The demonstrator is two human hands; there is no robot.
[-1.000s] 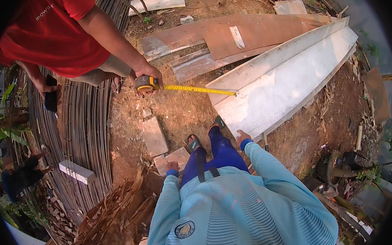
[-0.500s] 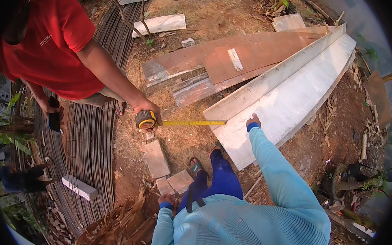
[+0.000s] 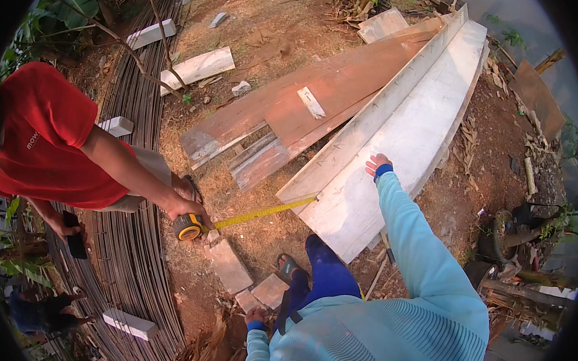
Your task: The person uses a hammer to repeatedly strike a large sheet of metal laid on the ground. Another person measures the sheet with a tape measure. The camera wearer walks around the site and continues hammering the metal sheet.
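Observation:
A long pale panel (image 3: 393,154) with an upright board (image 3: 372,126) along its far side lies on the ground in front of me. My right hand (image 3: 379,165) is over the panel with its fingers spread, holding nothing; whether it touches the surface is hard to tell. My left hand (image 3: 256,315) hangs low by my leg, near some flat bricks, with loose fingers and nothing visible in it. At the left, a co-worker in a red shirt grips a black and yellow tape measure (image 3: 189,227). Its yellow blade (image 3: 258,215) stretches to the panel's near left end.
Brown boards (image 3: 343,98) lie behind the panel. A bundle of long thin rods (image 3: 131,256) runs along the left, with white blocks (image 3: 131,324) on it. Flat bricks (image 3: 230,267) rest near my feet. The co-worker's other hand holds a dark phone (image 3: 75,236).
My right hand has moved away from the blade's end, and its fingers have spread from a more closed pose. The view has shifted. The blade still reaches the panel's end.

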